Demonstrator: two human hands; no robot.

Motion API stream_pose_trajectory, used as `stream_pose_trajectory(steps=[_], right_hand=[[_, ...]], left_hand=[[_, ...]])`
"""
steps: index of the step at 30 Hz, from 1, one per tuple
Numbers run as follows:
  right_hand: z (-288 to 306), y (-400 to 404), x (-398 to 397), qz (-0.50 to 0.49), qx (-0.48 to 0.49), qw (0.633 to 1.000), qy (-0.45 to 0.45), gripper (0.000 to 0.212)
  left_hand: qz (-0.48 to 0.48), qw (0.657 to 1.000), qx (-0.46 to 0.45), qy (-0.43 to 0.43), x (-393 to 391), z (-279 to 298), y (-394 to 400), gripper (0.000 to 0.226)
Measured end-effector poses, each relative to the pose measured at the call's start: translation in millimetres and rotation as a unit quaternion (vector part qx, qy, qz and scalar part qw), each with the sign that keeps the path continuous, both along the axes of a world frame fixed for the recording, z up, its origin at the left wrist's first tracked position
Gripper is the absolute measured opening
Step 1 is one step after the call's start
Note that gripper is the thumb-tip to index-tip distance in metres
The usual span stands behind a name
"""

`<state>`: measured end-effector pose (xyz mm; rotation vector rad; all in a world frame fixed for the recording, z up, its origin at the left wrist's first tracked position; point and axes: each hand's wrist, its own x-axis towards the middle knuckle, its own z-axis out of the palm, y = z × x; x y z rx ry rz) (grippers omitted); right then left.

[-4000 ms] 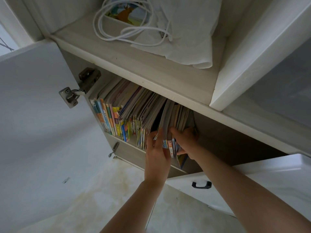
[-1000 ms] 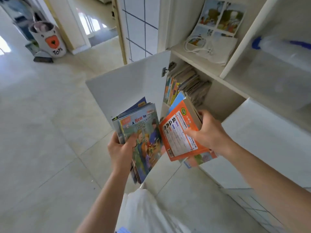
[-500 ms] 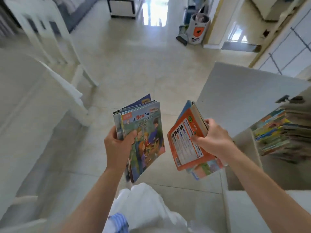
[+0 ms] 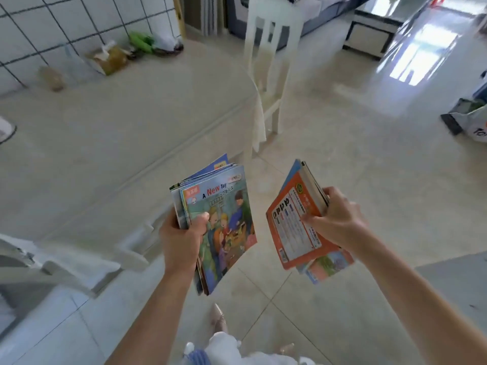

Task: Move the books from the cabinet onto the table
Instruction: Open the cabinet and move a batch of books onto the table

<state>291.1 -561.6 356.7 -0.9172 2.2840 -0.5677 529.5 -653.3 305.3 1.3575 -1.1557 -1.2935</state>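
Orange-covered paperback stack [image 4: 297, 227] gripped in right hand [image 4: 340, 219], picture-book stack [image 4: 221, 219] gripped in left hand [image 4: 184, 233], nearer the pale marble-look counter [image 4: 110, 133] lying ahead-left.

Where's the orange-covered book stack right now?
In the head view, the orange-covered book stack is right of centre, gripped in the right hand above the floor, beside the "A New Toy" stack held by the left hand, not yet on the table.
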Motion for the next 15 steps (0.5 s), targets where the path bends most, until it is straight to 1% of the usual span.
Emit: stream_pose_trajectory(steps=[5,11,13,15], right_hand=[[-4,-105,66,0.058,0.013,0.998,-0.018,0.043],[-5,-207,123,0.113,0.031,0.993,-0.034,0.041],[-1,-241,139,0.143,0.022,0.989,-0.022,0.041],[-1,-273,153,0.184,0.006,0.983,0.024,0.040]], left_hand=[[0.076,0.997,0.003,-0.023,86,-8,-74,0.013],[0.167,0.986,0.016,-0.020,151,-16,-141,0.014],[0.192,0.981,0.026,-0.013,165,-18,-164,0.015],[0.216,0.976,0.027,0.004,176,-23,-187,0.016]])
